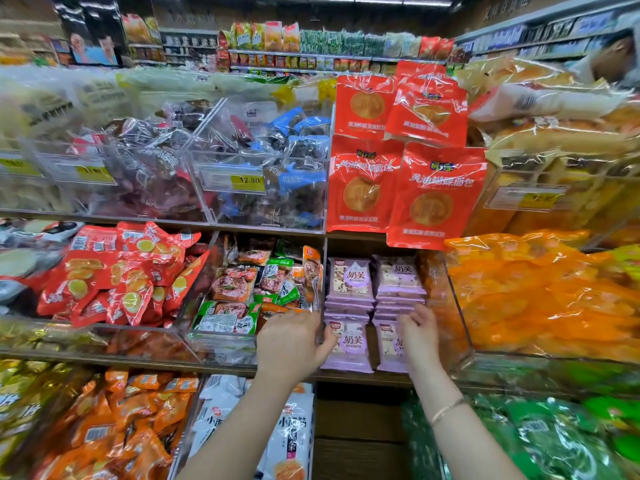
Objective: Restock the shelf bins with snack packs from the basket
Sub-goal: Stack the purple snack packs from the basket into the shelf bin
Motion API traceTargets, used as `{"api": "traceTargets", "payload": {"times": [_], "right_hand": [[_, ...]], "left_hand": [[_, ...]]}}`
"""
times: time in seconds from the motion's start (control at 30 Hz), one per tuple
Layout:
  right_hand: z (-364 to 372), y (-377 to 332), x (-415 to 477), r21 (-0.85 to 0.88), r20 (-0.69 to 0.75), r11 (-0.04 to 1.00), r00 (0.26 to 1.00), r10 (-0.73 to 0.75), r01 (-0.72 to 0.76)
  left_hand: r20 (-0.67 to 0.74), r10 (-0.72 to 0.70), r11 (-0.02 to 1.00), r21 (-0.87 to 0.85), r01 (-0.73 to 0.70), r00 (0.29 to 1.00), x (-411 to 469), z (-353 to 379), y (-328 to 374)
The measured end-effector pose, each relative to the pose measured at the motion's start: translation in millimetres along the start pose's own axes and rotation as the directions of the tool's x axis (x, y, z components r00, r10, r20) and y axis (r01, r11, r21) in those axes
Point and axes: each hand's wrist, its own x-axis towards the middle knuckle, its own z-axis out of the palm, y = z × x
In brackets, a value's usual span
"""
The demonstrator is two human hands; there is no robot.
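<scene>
Shop aisle, packed shelves. Purple snack packs (349,282) are stacked on the middle shelf (360,377) between both hands. The right hand (417,336) touches them with loosely spread fingers (420,313). The left hand (294,341) hides its fingers, thumb against one pack.

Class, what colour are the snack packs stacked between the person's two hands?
Pale purple snack packs, clearest in the head view.

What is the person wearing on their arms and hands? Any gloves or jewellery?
No gloves on the left hand or the right hand. Both forearms are bare, with no sleeves in view. The only thing worn is a thin, pale bracelet around the right wrist.
</scene>
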Motion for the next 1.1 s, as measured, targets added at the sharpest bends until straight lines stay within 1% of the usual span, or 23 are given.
{"api": "traceTargets", "payload": {"times": [0.03, 0.07, 0.1, 0.13, 0.17, 0.2, 0.23, 0.3, 0.37, 0.43, 0.6, 0.73, 0.9, 1.03, 1.1], "right_hand": [[0.8, 2.5, -4.0, -0.207, 0.078, 0.966, 0.987, -0.143, 0.156], [4.6, 3.0, -5.7, -0.4, 0.226, 0.859, 0.943, -0.246, 0.32], [11.9, 0.0, -5.8, -0.548, 0.383, 0.704, 0.884, -0.27, 0.452], [21.1, -5.1, -4.8, -0.645, 0.502, 0.546, 0.835, -0.225, 0.535], [31.4, -10.5, -1.8, -0.697, 0.58, 0.416, 0.8, -0.152, 0.584], [41.8, -16.4, 3.0, -0.72, 0.628, 0.317, 0.774, -0.08, 0.617], [52.4, -22.9, 9.0, -0.728, 0.657, 0.24, 0.753, -0.021, 0.642], [69.6, -33.5, 22.6, -0.721, 0.685, 0.16, 0.728, 0.024, 0.674], [80.1, -42.6, 34.7, -0.714, 0.695, 0.135, 0.719, 0.01, 0.687], [85.2, -48.9, 42.1, -0.722, 0.685, 0.128, 0.728, -0.003, 0.68], [82.8, -41.2, 42.1, -0.723, 0.682, 0.177, 0.731, 0.032, 0.668], [77.0, -22.4, 39.2, -0.706, 0.706, 0.206, 0.694, 0.138, 0.677], [82.3, -15.6, 47.5, -0.712, 0.698, 0.217, 0.707, 0.112, 0.668], [85.0, -17.2, 46.4, -0.705, 0.694, 0.293, 0.713, 0.102, 0.645], [81.0, -14.7, 41.5, -0.698, 0.696, 0.316, 0.713, 0.086, 0.643]], "left_hand": [[-0.006, -0.003, 1.0, 0.003, 0.003, 1.0, -0.3, 1.2, -0.1], [-0.009, -0.006, 1.0, 0.006, 0.006, 1.0, -0.5, 1.7, 0.1], [-0.01, -0.007, 1.0, 0.008, 0.007, 1.0, -0.3, 1.8, 0.1], [-0.006, -0.005, 1.0, 0.009, 0.005, 1.0, -0.1, 1.5, -0.1], [-0.004, -0.004, 1.0, 0.009, 0.004, 1.0, -0.2, 1.1, -0.2], [-0.004, -0.005, 1.0, 0.007, 0.005, 1.0, -0.5, 0.5, 0.0], [-0.005, -0.006, 1.0, 0.007, 0.006, 1.0, -0.6, 0.1, 0.1], [-0.003, -0.002, 1.0, 0.01, 0.002, 1.0, -0.3, 0.3, -0.7], [0.001, 0.004, 1.0, 0.022, -0.004, 1.0, -0.5, 2.0, -1.5], [0.007, 0.004, 1.0, 0.028, -0.005, 1.0, -0.5, 2.5, -1.9], [0.011, 0.003, 1.0, 0.023, -0.003, 1.0, -0.5, 1.1, -1.9], [0.007, -0.006, 1.0, 0.027, 0.006, 1.0, -0.4, 1.9, -1.2], [0.007, -0.012, 0.999, 0.033, 0.012, 1.0, 0.0, 1.4, -0.7], [0.015, 0.0, 0.999, 0.045, -0.001, 1.0, 0.7, -1.1, -0.4], [0.012, -0.001, 0.999, 0.046, 0.0, 1.0, 0.7, -1.7, 0.0]]}}
